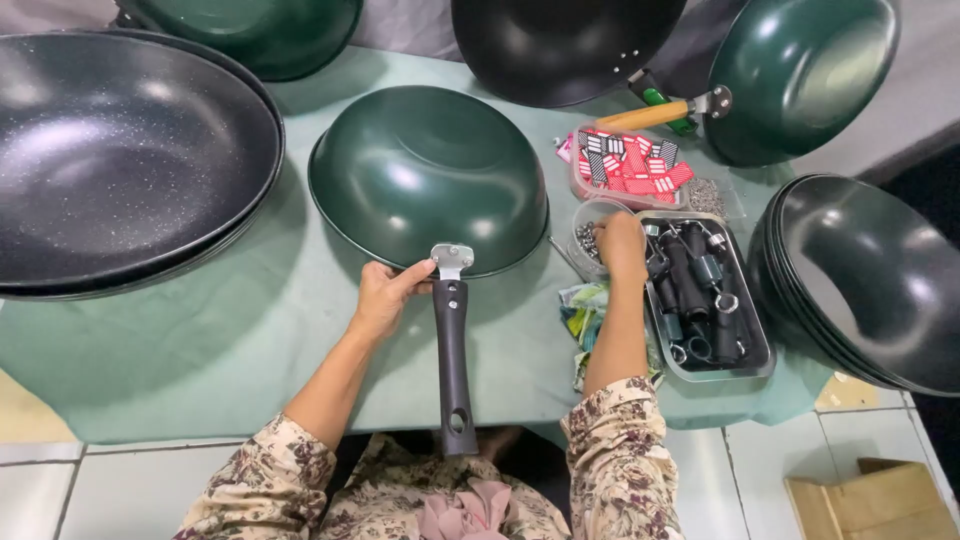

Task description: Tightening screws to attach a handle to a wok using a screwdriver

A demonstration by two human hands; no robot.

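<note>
From the head camera, you have an upturned green pan (428, 175) lying bottom-up on the green cloth (200, 340) in front of you, with a black handle (453, 355) laid against its metal bracket (452, 260) and pointing back toward your lap. Your left hand (385, 295) pinches the handle's top end just below the bracket, steadying it there. Your right hand (622, 245) reaches into the small clear tub of screws (588, 238), fingers curled down; whether they have closed on a screw, you cannot tell from here. So the handle looks seated but probably not yet fastened. Spare handles fill the metal tray (760, 365) just beside that hand; one finished pan with a wooden handle (800, 70) lies beyond.
</note>
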